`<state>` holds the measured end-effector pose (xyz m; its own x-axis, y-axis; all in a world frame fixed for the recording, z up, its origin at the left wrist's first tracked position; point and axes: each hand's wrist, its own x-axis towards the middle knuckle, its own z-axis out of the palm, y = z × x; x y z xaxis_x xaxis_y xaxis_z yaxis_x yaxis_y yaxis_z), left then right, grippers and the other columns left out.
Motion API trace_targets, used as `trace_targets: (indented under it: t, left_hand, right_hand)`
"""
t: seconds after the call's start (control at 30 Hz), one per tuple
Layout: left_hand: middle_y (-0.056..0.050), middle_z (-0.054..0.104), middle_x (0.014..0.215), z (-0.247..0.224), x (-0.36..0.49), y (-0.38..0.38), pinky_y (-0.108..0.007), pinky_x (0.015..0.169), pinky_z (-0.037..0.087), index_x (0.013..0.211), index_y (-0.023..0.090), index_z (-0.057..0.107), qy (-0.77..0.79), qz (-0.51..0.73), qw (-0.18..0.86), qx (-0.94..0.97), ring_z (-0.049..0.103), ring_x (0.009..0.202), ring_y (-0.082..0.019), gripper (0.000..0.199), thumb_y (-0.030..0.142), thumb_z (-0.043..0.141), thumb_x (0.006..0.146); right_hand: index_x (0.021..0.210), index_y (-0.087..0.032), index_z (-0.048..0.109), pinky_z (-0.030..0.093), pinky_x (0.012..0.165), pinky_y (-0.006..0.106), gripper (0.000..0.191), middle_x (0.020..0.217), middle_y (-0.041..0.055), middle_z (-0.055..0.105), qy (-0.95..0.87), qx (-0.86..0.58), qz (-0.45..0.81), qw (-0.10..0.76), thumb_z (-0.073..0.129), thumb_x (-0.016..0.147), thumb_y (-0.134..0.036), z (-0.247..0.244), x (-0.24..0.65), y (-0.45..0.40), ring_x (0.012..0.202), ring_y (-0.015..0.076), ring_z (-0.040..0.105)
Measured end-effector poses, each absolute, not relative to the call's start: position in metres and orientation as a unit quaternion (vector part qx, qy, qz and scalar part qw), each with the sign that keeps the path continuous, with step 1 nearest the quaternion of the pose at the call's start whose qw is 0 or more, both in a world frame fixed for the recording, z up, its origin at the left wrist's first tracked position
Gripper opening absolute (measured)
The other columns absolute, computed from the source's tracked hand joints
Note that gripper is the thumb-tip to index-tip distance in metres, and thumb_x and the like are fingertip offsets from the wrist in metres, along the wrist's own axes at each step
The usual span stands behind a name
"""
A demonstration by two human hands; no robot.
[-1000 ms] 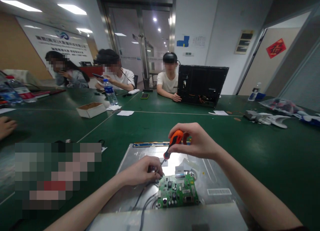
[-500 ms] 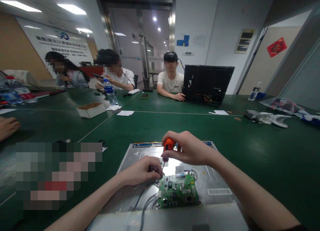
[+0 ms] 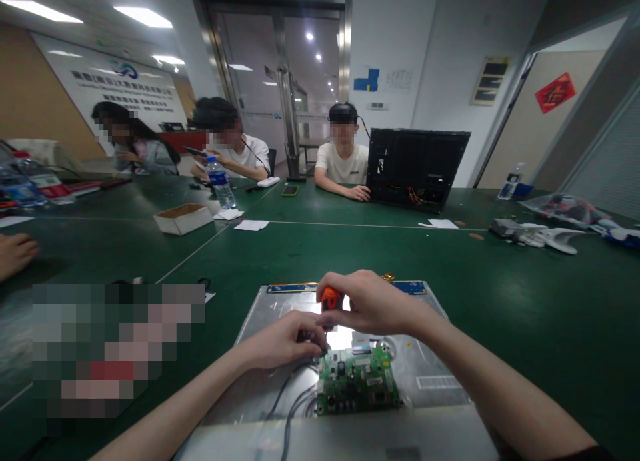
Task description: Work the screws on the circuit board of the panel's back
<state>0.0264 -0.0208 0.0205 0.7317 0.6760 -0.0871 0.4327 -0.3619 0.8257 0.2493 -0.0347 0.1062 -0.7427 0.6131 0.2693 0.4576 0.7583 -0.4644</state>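
Observation:
My right hand (image 3: pixel 363 301) grips an orange and black screwdriver (image 3: pixel 331 299), its tip pointing down at the upper left corner of a green circuit board (image 3: pixel 357 381). My left hand (image 3: pixel 290 338) is closed at that same corner, fingertips close below the screwdriver; what they pinch, if anything, is hidden. The board lies on a silvery metal panel (image 3: pixel 430 361) with a blue strip (image 3: pixel 410 287) along its far edge. Grey cables (image 3: pixel 289 414) run from the board's left side toward me.
Across the green table (image 3: pixel 320 248) a person (image 3: pixel 345 161) steadies a black monitor housing (image 3: pixel 417 171). A small open box (image 3: pixel 183 218) and a water bottle (image 3: pixel 221 183) stand left of centre. Another person's hand (image 3: pixel 17 254) rests at far left. White parts (image 3: pixel 540 234) lie at right.
My right hand and the screwdriver have shifted a little down and left, closer to my left hand. The left hand stays at the board's corner.

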Motion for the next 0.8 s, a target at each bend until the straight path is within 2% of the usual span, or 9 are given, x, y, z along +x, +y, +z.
trace_targets:
  t: [0.1, 0.3, 0.47, 0.63, 0.8]
  left_hand:
    - [-0.002, 0.07, 0.091, 0.0198, 0.0267, -0.0213, -0.029, 0.074, 0.049, 0.086, 0.018, 0.071, 0.341, 0.13, 0.451, 0.815, 0.061, 0.08, -0.018, 0.011, 0.023, 0.066, 0.078]
    - [-0.002, 0.07, 0.086, 0.018, 0.0263, -0.0229, -0.03, 0.075, 0.049, 0.087, 0.018, 0.071, 0.342, 0.139, 0.463, 0.806, 0.062, 0.079, -0.019, 0.011, 0.022, 0.065, 0.079]
    - [-0.002, 0.068, 0.083, 0.0175, 0.0256, -0.0201, -0.029, 0.072, 0.047, 0.085, 0.017, 0.072, 0.342, 0.132, 0.447, 0.816, 0.06, 0.077, -0.019, 0.008, 0.023, 0.067, 0.08]
    - [-0.001, 0.068, 0.082, 0.0164, 0.0256, -0.0179, -0.027, 0.07, 0.046, 0.08, 0.019, 0.072, 0.331, 0.134, 0.443, 0.822, 0.059, 0.076, -0.018, 0.006, 0.023, 0.068, 0.079]
    - [-0.001, 0.068, 0.084, 0.0193, 0.0257, -0.0189, -0.028, 0.071, 0.047, 0.082, 0.019, 0.072, 0.332, 0.122, 0.446, 0.822, 0.059, 0.076, -0.018, 0.007, 0.023, 0.067, 0.08]
  right_hand:
    - [0.105, -0.019, 0.059, 0.04, 0.065, 0.026, 0.017, 0.088, 0.0032, 0.072, -0.917, -0.289, 0.18, 0.205, 0.068, 0.094, -0.03, 0.1044, 0.2492, -0.0343, 0.074, 0.016, 0.064]
    - [0.126, -0.022, 0.054, 0.036, 0.064, 0.027, 0.035, 0.087, 0.0015, 0.073, -0.926, -0.302, 0.115, 0.196, 0.067, 0.095, -0.033, 0.1033, 0.2481, -0.0356, 0.073, 0.0172, 0.064]
    - [0.117, -0.021, 0.058, 0.037, 0.064, 0.027, 0.025, 0.091, 0.0023, 0.072, -0.933, -0.265, 0.119, 0.212, 0.066, 0.094, -0.028, 0.1078, 0.2497, -0.0389, 0.073, 0.0154, 0.063]
    - [0.115, -0.018, 0.056, 0.037, 0.063, 0.027, 0.029, 0.091, 0.0026, 0.069, -0.936, -0.258, 0.13, 0.2, 0.062, 0.087, -0.018, 0.1127, 0.252, -0.0424, 0.069, 0.0139, 0.057]
    - [0.116, -0.019, 0.056, 0.035, 0.061, 0.026, 0.026, 0.087, 0.0017, 0.069, -0.933, -0.278, 0.12, 0.192, 0.06, 0.091, -0.022, 0.111, 0.2492, -0.0419, 0.069, 0.0139, 0.057]
